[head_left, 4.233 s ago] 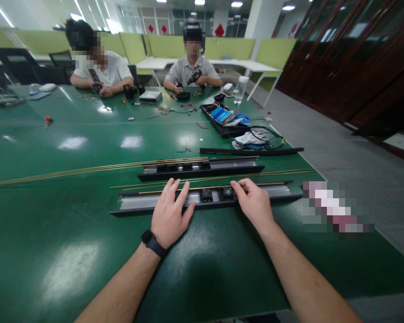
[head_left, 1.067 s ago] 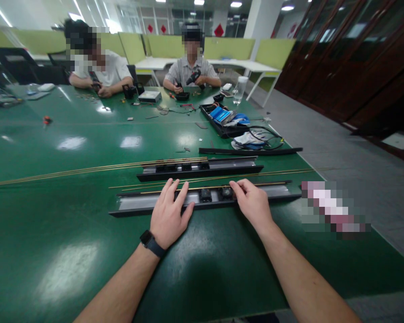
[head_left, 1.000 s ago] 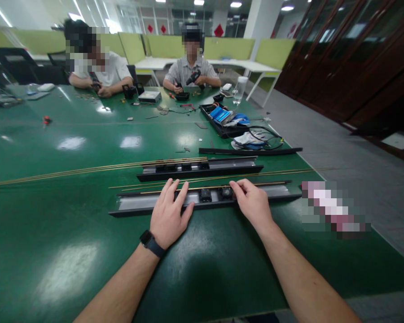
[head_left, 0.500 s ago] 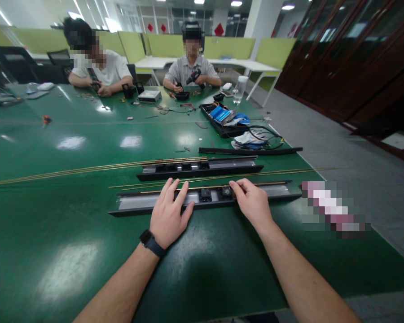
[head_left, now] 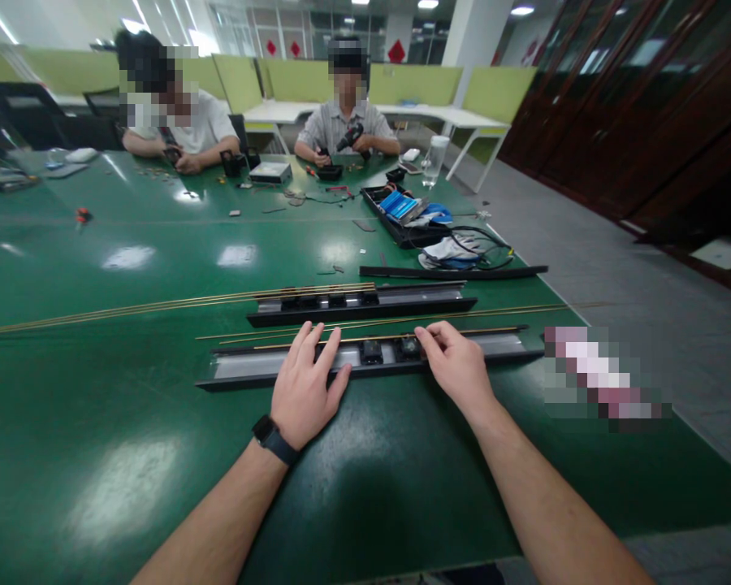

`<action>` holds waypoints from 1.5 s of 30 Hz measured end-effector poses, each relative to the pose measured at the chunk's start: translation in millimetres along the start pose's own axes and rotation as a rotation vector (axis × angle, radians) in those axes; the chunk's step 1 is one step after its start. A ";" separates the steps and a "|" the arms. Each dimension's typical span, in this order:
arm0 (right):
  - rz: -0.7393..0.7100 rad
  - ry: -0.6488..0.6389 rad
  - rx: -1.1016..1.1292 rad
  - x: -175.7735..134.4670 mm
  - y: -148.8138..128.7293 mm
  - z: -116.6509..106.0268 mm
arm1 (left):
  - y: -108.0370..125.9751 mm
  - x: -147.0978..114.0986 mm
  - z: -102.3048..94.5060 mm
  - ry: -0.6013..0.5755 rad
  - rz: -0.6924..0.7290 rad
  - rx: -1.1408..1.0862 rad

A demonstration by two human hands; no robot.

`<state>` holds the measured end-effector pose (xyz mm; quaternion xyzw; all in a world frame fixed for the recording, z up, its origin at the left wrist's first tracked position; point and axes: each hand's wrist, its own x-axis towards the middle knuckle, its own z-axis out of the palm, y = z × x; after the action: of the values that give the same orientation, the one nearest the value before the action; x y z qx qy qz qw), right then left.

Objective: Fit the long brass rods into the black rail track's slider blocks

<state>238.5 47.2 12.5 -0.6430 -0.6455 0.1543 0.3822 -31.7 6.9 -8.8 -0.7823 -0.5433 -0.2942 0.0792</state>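
Head view shows a black metal channel (head_left: pixel 244 365) lying lengthwise on the green bench (head_left: pixel 127 398), in from the near edge and reaching toward the right edge. Its floor is pale, and two small black blocks (head_left: pixel 371 351) sit inside, between the person's hands. A thin brass rod (head_left: pixel 378 338) runs along the channel's far wall. The right hand (head_left: pixel 460 366) has thumb and forefinger pinched together on this rod; the remaining fingers are curled. The left hand (head_left: pixel 304 386) lies palm down across the channel, fingers apart and tips at the rod; firm contact cannot be confirmed. A dark watch (head_left: pixel 274 439) is on the left wrist. Just beyond, loose brass rods (head_left: pixel 493 314) lie between this channel and a second channel (head_left: pixel 414 297), over which a bundle of rods (head_left: pixel 158 307) extends toward the bench's left edge. Nearer the right edge are a black strip (head_left: pixel 454 272), a pale glove (head_left: pixel 447 255) and a loaded black tray (head_left: pixel 417 237). At the far edge sit two co-workers, one holding a power drill (head_left: pixel 350 138).
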 end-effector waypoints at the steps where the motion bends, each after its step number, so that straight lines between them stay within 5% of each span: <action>1: 0.004 -0.001 -0.003 0.2 0.1 0.0 | 0.0 -0.1 -0.1 -0.001 0.000 -0.002; 45: 0.008 -0.006 -0.023 1.0 -1.2 0.0 | -1.2 -0.2 0.0 0.002 0.009 -0.016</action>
<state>237.7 48.0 13.6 -0.6493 -0.6460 0.1505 0.3722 -32.8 7.2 -9.1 -0.7848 -0.5375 -0.2992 0.0748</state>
